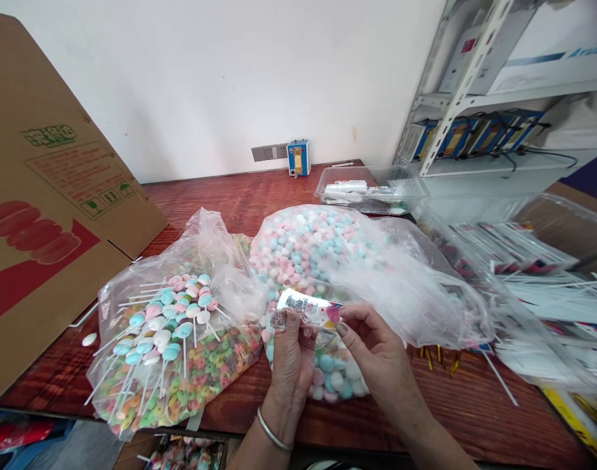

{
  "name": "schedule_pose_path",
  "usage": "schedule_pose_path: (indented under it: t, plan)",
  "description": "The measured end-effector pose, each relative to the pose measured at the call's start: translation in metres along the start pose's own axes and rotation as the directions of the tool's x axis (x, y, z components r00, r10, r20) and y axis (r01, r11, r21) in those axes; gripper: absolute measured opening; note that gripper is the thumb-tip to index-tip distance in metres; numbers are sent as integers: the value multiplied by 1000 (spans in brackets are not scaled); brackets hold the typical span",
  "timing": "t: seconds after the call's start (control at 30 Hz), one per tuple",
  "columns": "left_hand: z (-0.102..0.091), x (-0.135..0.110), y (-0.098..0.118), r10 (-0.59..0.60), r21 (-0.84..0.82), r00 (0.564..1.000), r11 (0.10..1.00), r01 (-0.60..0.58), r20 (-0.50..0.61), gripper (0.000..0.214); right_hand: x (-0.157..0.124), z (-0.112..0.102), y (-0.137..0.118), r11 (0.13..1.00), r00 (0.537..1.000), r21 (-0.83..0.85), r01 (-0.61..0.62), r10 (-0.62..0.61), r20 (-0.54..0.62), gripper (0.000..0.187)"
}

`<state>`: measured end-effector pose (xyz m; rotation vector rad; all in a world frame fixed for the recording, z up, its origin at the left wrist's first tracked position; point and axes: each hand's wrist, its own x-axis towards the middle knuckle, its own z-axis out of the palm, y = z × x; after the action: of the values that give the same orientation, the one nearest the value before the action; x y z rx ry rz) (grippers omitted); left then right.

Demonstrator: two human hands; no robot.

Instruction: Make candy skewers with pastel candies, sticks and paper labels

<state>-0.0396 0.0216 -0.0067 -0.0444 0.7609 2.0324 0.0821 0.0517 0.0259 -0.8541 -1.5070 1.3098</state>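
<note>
A small printed plastic packet (308,307), white with colored dots and dark lettering, is held level between both hands. My left hand (293,362) grips its left end, thumb on top; a metal bangle circles that wrist. My right hand (376,352) pinches the right end between thumb and finger. What the packet contains is hard to make out. Just behind and below it are clear bags of pastel pink, blue and white candy balls (298,251). Left of my hands, a bag of colorful cereal rings (224,365) bears a pile of pastel candies on white sticks (166,320).
A large cardboard box (58,196) stands at the left. Clear plastic trays hold printed wrappers (508,245) and white sticks (557,294) at the right. Gold ties (440,358) lie by the bag. Against the wall sits a small blue device (299,158). An open box of wrapped sweets (185,452) is below the table's edge.
</note>
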Motion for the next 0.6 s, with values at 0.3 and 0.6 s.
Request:
schedule_pose_path:
  t: [0.3, 0.6]
  plan:
    - [-3, -6, -2, -53, 238, 997, 971, 38, 61, 26, 6, 2, 7, 949, 975, 242, -203, 219, -40, 49]
    - [5, -11, -10, 51, 342, 999, 939, -46, -4, 34, -1, -5, 13, 927, 1000, -375, -2, -1, -9, 28]
